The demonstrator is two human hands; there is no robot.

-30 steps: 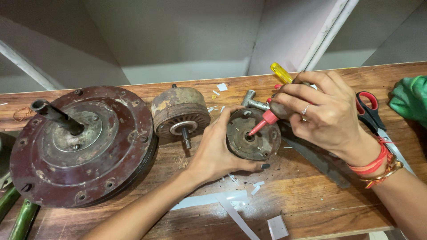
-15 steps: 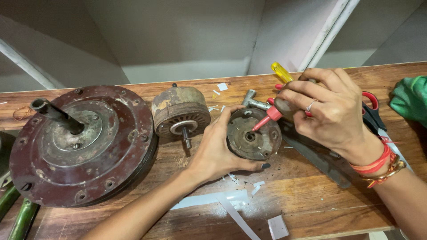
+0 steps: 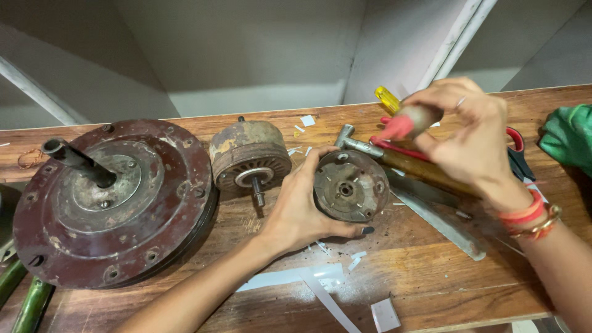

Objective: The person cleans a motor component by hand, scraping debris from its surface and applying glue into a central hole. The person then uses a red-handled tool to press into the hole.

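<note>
My left hand (image 3: 300, 206) grips a small round metal motor cover (image 3: 350, 185) by its left and lower rim, holding it flat on the wooden bench (image 3: 431, 271). My right hand (image 3: 468, 132) hovers above and to the right of the cover, shut on a small red-tipped tool (image 3: 404, 123) that points down-left, clear of the cover. Just left of my left hand stands a rusty rotor (image 3: 250, 154) with a short shaft. At the far left lies a large dark-red round motor housing (image 3: 114, 200) with a black shaft.
Behind the cover lie a hammer (image 3: 394, 157), a yellow-handled screwdriver (image 3: 387, 98) and red-handled scissors (image 3: 515, 145). A flat metal bar (image 3: 441, 222) lies to the right. Green cloth (image 3: 567, 139) sits at the right edge. White paper scraps (image 3: 308, 277) litter the front. Green rods (image 3: 21, 296) lie bottom left.
My right hand has lifted the red-tipped tool up and away from the small cover's face. My left hand keeps its hold on the cover.
</note>
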